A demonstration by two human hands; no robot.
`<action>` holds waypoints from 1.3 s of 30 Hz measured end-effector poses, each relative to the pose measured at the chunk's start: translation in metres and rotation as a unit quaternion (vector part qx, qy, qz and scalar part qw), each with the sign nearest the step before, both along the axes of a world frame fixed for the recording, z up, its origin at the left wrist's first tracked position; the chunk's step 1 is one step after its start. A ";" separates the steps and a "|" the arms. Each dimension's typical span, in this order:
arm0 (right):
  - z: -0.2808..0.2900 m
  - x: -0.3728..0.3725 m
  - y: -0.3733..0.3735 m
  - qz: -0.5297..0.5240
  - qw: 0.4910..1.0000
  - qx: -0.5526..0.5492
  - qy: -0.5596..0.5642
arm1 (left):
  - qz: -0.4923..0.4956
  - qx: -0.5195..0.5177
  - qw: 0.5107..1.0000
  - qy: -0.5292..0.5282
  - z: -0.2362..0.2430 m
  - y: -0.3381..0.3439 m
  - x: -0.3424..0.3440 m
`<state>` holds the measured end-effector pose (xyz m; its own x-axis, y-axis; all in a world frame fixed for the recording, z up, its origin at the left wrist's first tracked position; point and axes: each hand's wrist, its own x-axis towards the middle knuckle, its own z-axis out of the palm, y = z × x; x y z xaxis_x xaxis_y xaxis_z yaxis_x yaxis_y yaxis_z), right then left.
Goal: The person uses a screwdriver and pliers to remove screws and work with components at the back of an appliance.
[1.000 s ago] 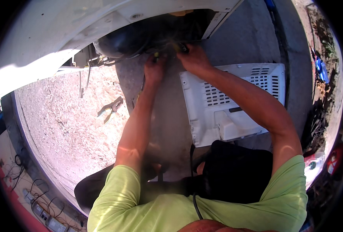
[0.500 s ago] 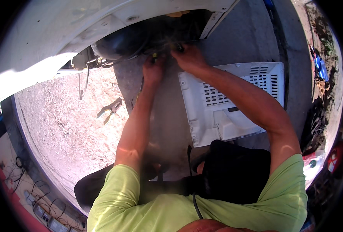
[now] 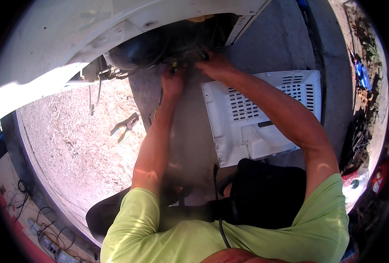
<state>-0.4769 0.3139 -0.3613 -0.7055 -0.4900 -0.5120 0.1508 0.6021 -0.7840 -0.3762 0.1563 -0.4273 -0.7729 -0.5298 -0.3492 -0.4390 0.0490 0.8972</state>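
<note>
- Hands deep in appliance base: left hand (image 3: 173, 83) pinching a small yellow-tipped connector (image 3: 174, 66); right hand (image 3: 213, 65) fingers closed on a dark plug (image 3: 202, 55).
- Black compressor (image 3: 135, 52) just beside them.
- White vented cover (image 3: 264, 118) already off, on the ground; pliers (image 3: 125, 127) lie unused.

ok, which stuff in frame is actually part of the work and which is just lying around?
In use:
left hand
right hand
black compressor and the wiring by it
white appliance, open at the base

Lying about:
white vented panel
pliers on the ground
power strip
</note>
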 end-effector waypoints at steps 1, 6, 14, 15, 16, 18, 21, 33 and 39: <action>0.002 -0.002 -0.001 0.008 1.000 0.008 -0.022 | 0.000 -0.003 1.000 -0.005 -0.002 -0.001 0.001; -0.026 -0.012 0.003 0.062 0.993 0.037 0.098 | 0.004 -0.008 1.000 -0.020 0.001 0.002 -0.001; 0.004 -0.007 0.004 0.022 0.995 0.023 0.094 | -0.001 0.037 0.999 -0.005 0.009 0.001 0.001; -0.003 -0.007 0.004 0.018 0.995 0.026 0.096 | -0.005 0.045 0.999 -0.007 0.010 0.001 0.001; -0.009 -0.008 0.006 0.015 0.995 0.028 0.097 | -0.010 0.053 0.999 -0.009 0.011 0.001 0.001; -0.007 -0.008 0.005 0.018 0.997 0.012 0.075 | -0.007 0.022 0.999 -0.025 0.009 -0.001 0.001; -0.015 -0.009 0.006 0.020 0.997 -0.010 0.076 | -0.025 -0.075 0.996 -0.029 0.008 0.000 0.001; -0.003 -0.009 0.009 0.032 0.992 -0.063 0.101 | -0.037 -0.223 0.974 -0.003 0.014 0.005 -0.003; 0.008 -0.006 0.012 0.028 0.991 -0.071 0.107 | 0.039 0.053 0.997 -0.027 0.015 0.003 -0.008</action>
